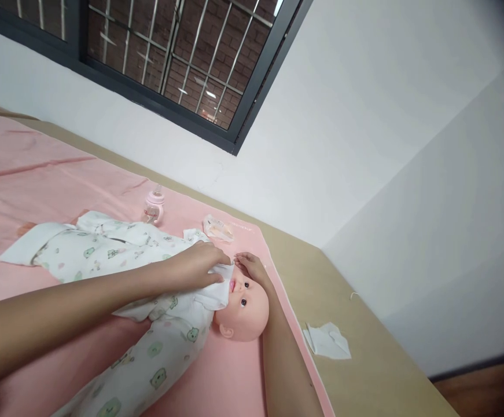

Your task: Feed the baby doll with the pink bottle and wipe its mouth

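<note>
A baby doll (pixel 245 315) in a white outfit (pixel 156 339) printed with green animals lies on its back on a pink sheet (pixel 82 353). From the left, my left hand (pixel 202 263) reaches over its chest, thumb and fingers closed on a white cloth (pixel 217 294) at the doll's chin. Whether this cloth is part of the outfit, I cannot tell. Beyond the head, my right hand (pixel 252 267) lies beside the doll's face, its fingers apart and slightly bent. The head hides part of my right wrist.
A pink baby bottle (pixel 154 205) stands upright past the doll's body. Near it lies a small clear plastic packet (pixel 217 229). A folded white cloth (pixel 327 340) rests on the tan surface (pixel 364 370) at the right. Behind are a white wall (pixel 304 168) and a barred window (pixel 182 63).
</note>
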The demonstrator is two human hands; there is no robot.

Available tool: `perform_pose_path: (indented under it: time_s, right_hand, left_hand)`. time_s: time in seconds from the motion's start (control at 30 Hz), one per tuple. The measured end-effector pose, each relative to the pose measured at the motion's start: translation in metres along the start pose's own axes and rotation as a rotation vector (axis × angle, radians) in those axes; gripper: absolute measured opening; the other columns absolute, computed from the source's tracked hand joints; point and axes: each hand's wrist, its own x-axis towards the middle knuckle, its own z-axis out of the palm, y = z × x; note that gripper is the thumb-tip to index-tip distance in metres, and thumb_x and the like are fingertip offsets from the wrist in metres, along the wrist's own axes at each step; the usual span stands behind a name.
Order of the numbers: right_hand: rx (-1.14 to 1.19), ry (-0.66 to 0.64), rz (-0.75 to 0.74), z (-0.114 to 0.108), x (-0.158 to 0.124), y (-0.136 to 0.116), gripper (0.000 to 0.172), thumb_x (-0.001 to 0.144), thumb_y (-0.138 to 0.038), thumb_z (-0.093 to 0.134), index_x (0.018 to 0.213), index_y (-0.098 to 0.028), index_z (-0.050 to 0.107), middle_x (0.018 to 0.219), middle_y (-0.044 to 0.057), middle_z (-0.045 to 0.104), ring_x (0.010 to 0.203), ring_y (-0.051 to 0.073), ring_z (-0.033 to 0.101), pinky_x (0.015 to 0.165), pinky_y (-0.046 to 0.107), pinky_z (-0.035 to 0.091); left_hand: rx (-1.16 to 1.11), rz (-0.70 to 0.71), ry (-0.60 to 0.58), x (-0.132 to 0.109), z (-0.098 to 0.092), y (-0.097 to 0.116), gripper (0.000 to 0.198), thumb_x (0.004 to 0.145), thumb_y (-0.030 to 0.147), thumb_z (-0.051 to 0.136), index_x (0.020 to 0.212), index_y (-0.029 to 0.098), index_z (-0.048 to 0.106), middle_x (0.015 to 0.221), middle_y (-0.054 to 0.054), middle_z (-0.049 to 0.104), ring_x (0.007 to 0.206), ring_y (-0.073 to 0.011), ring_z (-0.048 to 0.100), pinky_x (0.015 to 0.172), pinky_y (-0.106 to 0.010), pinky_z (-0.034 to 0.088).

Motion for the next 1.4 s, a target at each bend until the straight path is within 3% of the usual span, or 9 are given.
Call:
perform_pose_path:
  time_s: [0.3,0.9,1.23,1.4]
  right_hand:
    - [-0.014,0.015,-0.006,0.0,0.002,0.002,0.015,0.067,-0.024,0.067,0.079,-0.016,0.064,0.079,0.004,0.069,0.076,0.014,0.064,0.079,0.027,0.051]
    - [-0.021,-0.008,-0.01,0.0,0.0,0.004,0.024,0.062,-0.03,0.065,0.082,-0.017,0.062,0.069,0.002,0.066,0.071,0.015,0.061,0.066,0.026,0.047]
    - [-0.003,0.005,-0.027,-0.001,0.003,0.007,0.025,0.06,-0.029,0.066,0.081,-0.016,0.062,0.066,0.001,0.064,0.069,0.015,0.06,0.063,0.026,0.046]
    - [0.0,0.02,-0.035,-0.001,0.007,0.01,0.024,0.06,-0.031,0.067,0.079,-0.016,0.064,0.074,0.004,0.068,0.071,0.015,0.061,0.062,0.026,0.046]
  left_hand:
    - [0.031,0.022,0.026,0.001,0.008,-0.004,0.025,0.082,0.014,0.049,0.1,0.018,0.066,0.093,-0.007,0.068,0.092,-0.0257,0.058,0.081,-0.035,0.04]
    - [0.04,-0.001,0.005,0.004,0.01,-0.002,0.031,0.085,0.011,0.045,0.108,0.019,0.064,0.103,-0.007,0.067,0.099,-0.0261,0.055,0.088,-0.038,0.039]
    - [-0.103,0.052,0.063,0.003,0.004,0.001,0.029,0.082,0.009,0.04,0.091,0.019,0.066,0.09,-0.004,0.068,0.087,-0.0217,0.06,0.079,-0.03,0.041]
    - [-0.157,0.061,0.037,0.002,0.001,0.007,0.03,0.08,0.007,0.036,0.083,0.018,0.064,0.083,-0.003,0.066,0.081,-0.0193,0.059,0.071,-0.026,0.04]
